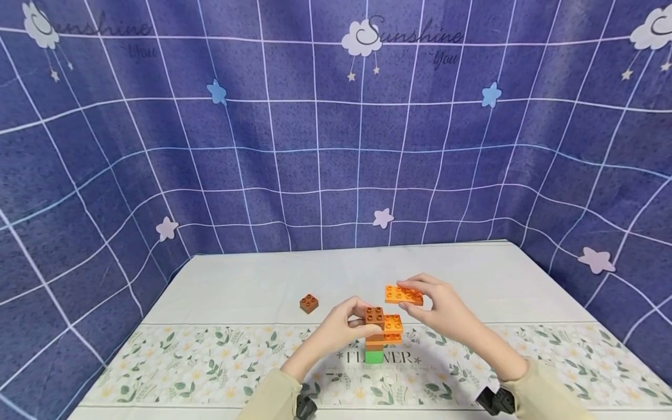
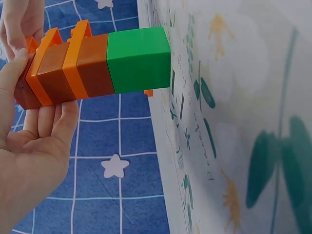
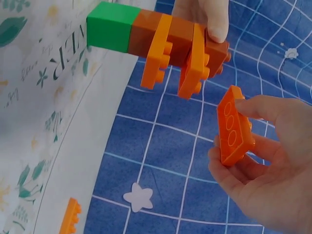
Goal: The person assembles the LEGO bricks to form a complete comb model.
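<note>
A toy brick tower stands upright on the table, its green base brick (image 1: 374,357) at the bottom and brown bricks alternating with flat orange bricks above. Both flat orange bricks (image 3: 157,53) jut out to the right. Thumb and fingers of my left hand (image 1: 343,329) grip the tower near its top brown brick (image 1: 374,315). My right hand (image 1: 438,300) pinches a loose flat orange brick (image 1: 394,294) by its edges, above and right of the tower and apart from it. The hollow underside of this orange brick (image 3: 229,126) shows in the right wrist view.
A loose brown brick (image 1: 309,303) lies on the table left of the tower. Another orange brick (image 3: 70,217) shows low in the right wrist view. A floral cloth strip (image 1: 210,361) covers the table's front, and a blue checked curtain (image 1: 336,128) hangs behind.
</note>
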The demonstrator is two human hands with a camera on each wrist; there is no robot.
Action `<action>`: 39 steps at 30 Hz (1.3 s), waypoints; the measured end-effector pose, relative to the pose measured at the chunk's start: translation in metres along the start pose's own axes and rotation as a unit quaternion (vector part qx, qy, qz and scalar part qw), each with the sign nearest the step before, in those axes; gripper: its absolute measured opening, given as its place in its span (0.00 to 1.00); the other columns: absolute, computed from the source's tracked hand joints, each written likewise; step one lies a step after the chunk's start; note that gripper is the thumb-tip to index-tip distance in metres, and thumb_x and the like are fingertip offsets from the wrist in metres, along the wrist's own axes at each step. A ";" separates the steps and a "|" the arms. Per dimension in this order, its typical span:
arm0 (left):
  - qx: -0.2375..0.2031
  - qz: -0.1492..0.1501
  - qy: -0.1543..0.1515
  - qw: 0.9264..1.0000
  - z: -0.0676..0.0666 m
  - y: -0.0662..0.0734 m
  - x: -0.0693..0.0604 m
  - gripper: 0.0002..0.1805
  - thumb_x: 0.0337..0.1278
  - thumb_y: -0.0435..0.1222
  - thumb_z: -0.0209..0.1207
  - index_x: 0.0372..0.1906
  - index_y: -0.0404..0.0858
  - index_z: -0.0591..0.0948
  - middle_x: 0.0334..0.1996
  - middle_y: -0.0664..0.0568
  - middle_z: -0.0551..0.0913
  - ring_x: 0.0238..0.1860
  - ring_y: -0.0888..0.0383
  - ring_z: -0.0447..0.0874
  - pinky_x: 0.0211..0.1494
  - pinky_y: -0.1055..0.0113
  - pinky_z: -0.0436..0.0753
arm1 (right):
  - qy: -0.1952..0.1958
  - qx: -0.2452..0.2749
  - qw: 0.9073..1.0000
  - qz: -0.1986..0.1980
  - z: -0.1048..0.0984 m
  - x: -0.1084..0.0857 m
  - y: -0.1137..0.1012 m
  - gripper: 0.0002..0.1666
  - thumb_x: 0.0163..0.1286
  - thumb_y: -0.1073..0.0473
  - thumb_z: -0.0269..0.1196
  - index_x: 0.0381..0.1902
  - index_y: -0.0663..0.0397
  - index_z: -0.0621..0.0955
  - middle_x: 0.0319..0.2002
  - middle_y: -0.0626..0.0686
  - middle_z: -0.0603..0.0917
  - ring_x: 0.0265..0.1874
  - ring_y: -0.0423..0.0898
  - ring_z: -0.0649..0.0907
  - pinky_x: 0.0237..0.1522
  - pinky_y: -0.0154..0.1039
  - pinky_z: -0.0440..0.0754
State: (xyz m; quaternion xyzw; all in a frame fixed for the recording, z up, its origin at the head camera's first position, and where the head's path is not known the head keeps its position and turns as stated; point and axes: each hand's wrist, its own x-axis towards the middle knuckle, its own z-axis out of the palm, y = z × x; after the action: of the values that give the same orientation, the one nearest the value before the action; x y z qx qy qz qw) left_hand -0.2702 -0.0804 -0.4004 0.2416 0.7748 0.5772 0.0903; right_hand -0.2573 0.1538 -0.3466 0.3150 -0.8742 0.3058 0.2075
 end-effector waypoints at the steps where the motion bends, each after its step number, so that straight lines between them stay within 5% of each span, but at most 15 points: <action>1: 0.002 0.002 0.001 1.000 0.000 0.000 0.000 0.22 0.52 0.42 0.66 0.49 0.38 0.73 0.42 0.48 0.78 0.45 0.55 0.82 0.49 0.68 0.83 | 0.000 0.001 1.000 -0.002 0.001 0.000 -0.001 0.21 0.59 0.61 0.67 0.52 0.55 0.80 0.46 0.48 0.83 0.43 0.45 0.81 0.44 0.42 0.82; 20: 0.013 0.007 0.002 1.000 0.000 -0.002 -0.001 0.20 0.53 0.42 0.65 0.47 0.40 0.73 0.43 0.50 0.77 0.48 0.57 0.80 0.53 0.69 0.81 | -0.049 0.031 0.998 -0.020 0.014 0.001 -0.012 0.23 0.62 0.55 0.65 0.55 0.51 0.79 0.51 0.48 0.82 0.50 0.47 0.80 0.52 0.47 0.80; 30: 0.015 0.005 -0.002 1.000 -0.001 0.000 -0.001 0.20 0.53 0.42 0.66 0.46 0.39 0.72 0.42 0.50 0.77 0.48 0.57 0.80 0.53 0.68 0.81 | -0.059 0.041 0.996 -0.047 0.019 0.001 -0.010 0.21 0.63 0.55 0.64 0.54 0.51 0.80 0.48 0.48 0.82 0.45 0.43 0.81 0.41 0.36 0.82; 39: 0.012 -0.004 -0.002 1.000 0.000 0.002 -0.003 0.19 0.53 0.42 0.65 0.43 0.38 0.71 0.44 0.49 0.77 0.49 0.54 0.81 0.50 0.68 0.82 | -0.099 0.067 0.992 -0.030 0.017 0.002 -0.012 0.20 0.65 0.55 0.62 0.55 0.52 0.79 0.46 0.49 0.82 0.28 0.34 0.74 0.25 0.28 0.77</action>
State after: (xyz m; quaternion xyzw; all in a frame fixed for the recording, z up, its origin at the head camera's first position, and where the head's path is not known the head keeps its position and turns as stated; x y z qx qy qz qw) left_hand -0.2674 -0.0816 -0.3987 0.2407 0.7826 0.5668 0.0910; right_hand -0.2532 0.1345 -0.3531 0.3828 -0.8583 0.3246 0.1072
